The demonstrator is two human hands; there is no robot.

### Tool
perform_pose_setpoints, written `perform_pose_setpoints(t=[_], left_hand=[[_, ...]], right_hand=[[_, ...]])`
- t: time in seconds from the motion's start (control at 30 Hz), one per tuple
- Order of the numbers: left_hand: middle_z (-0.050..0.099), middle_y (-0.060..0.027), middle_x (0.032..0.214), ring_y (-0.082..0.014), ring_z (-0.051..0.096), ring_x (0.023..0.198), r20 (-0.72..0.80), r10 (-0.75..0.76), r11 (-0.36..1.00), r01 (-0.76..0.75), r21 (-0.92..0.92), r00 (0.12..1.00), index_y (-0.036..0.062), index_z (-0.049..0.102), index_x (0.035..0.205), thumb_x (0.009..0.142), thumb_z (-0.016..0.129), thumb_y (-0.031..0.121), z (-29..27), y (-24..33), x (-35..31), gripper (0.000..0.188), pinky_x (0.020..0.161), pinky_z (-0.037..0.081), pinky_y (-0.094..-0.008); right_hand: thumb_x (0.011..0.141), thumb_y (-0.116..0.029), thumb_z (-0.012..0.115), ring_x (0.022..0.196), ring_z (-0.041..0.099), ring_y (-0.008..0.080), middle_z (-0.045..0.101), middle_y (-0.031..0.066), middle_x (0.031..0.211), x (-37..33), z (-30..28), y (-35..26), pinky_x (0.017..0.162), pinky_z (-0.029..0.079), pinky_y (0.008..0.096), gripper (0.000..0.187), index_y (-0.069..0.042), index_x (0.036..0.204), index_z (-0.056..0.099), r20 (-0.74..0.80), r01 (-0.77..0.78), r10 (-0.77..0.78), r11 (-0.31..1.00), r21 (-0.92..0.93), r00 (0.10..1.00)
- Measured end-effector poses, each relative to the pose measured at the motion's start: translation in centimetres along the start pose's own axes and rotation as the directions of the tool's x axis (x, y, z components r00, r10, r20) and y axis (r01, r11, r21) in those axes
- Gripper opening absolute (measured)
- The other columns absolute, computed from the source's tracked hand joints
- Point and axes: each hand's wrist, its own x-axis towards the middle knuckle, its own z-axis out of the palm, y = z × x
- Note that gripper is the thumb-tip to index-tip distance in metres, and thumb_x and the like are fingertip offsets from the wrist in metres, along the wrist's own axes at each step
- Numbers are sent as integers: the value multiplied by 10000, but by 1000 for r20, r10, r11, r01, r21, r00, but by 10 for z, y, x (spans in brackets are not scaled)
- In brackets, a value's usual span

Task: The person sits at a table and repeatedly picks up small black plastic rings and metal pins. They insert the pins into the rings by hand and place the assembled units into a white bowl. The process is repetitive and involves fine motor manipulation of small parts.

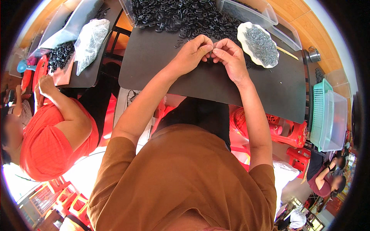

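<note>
My left hand [190, 56] and my right hand [233, 61] meet above the dark table [154, 69], thumbs and forefingers pinched together. Between their fingertips is a small black plastic piece [210, 58], mostly covered by the fingers. Just beyond the hands spreads a big heap of black plastic pieces with holes [181, 17]. To the right of my right hand, a white scalloped dish [242, 32] holds many tiny grey metal-looking parts [262, 44], too small to make out singly.
Clear plastic bins [254, 12] stand at the table's far side. A thin wooden stick [288, 53] lies by the dish. At right are a green basket [318, 111] and a clear tub [335, 119]. A person in red [58, 134] sits at the left table, near a plastic bag [91, 42].
</note>
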Motion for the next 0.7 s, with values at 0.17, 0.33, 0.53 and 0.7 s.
perform_pose_setpoints(t=[0.17, 0.33, 0.53, 0.7], left_hand=[[574, -5, 877, -74, 535, 751, 13, 45, 999, -45, 27, 999, 55, 547, 972, 993, 532, 166, 1, -1, -1, 114, 682, 474, -234], [591, 3, 858, -71, 551, 751, 7, 18, 999, -18, 42, 1000, 56, 575, 982, 982, 565, 185, 0, 1, -2, 130, 690, 479, -230], [591, 11, 830, -69, 547, 732, 3, -28, 999, 28, -27, 1000, 52, 587, 953, 968, 588, 171, -3, -1, 0, 120, 690, 478, -227], [600, -4, 847, -82, 572, 720, -28, 57, 993, -54, 108, 998, 30, 591, 944, 955, 589, 119, 4, 0, -2, 91, 657, 486, -243]], right_hand=[[893, -79, 649, 780, 599, 93, 625, 14, 837, 1, -6, 2, 693, 491, 239, 66, -54, 911, 591, 70, -47, 35, 984, 171, 997], [889, -62, 657, 746, 600, 89, 637, 22, 848, 1, -5, 1, 672, 500, 237, 91, -39, 970, 623, -11, 62, -62, 998, -11, 998], [892, -73, 654, 737, 601, 83, 637, 19, 840, 0, -6, 1, 677, 507, 231, 88, -42, 970, 627, 22, 31, -31, 999, -19, 999], [889, -81, 630, 712, 585, 78, 612, 2, 805, 0, -9, 1, 647, 485, 221, 47, -59, 923, 606, 35, -79, 76, 992, 97, 997]])
